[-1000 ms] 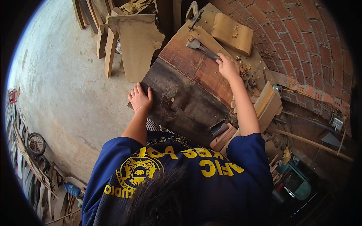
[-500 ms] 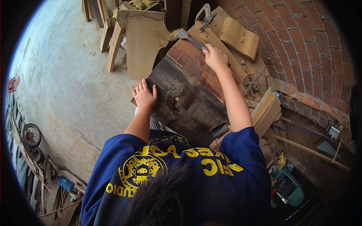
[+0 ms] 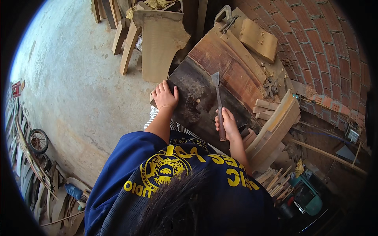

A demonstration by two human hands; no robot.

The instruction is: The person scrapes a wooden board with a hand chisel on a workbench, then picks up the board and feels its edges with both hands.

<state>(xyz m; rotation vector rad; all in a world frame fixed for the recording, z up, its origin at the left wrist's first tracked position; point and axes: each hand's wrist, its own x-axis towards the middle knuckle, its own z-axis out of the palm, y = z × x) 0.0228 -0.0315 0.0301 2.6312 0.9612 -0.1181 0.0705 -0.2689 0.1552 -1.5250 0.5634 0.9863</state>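
Pointing its blade across the dark, stained wooden worktop (image 3: 193, 84), one grey flat-bladed metal chisel (image 3: 219, 100), brown-handled, sits in the right hand (image 3: 228, 122), fingers curled round it! The left hand (image 3: 165, 96) lies on the left edge, fingers loosely spread, empty. Beyond: one grey metal clamp (image 3: 229, 22), one curved tan wooden block (image 3: 258, 41).

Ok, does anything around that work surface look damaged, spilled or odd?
The pale wooden panel has a ragged, notched right edge, uneven against its smoother left one. The dark board under the left hand is blotched and scuffed. Loose wood shavings lie scattered between the dark board and the brick wall.
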